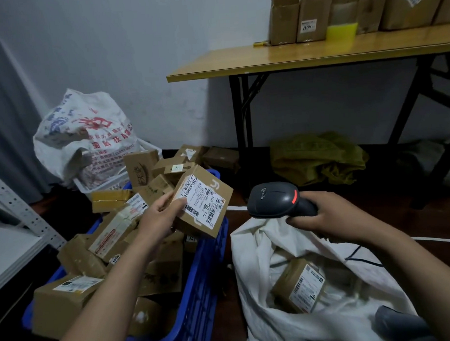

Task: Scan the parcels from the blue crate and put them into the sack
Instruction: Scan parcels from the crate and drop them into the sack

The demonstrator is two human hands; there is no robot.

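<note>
Left hand (pixel 159 218) grips the parcel (pixel 203 204) over the blue crate (pixel 197 286), label up, right hand (pixel 330 217) clutching the scanner (pixel 276 200) just right, sack (pixel 273 258) below.

Blue slatted plastic crate (pixel 197 286), lower left, heaped with brown cardboard parcels (pixel 76 257) lying at all angles, most white-labelled. One small brown cardboard box (pixel 214 193), barcode label uppermost, tilted, held over the crate's right rim by the left hand (pixel 156 218). White cloth sack (pixel 261 284), mouth open, just right of the crate, holds one labelled brown parcel (pixel 298 286); dark grey handheld scanner (pixel 276 200) gripped in the right hand (pixel 330 217) above it.
</note>
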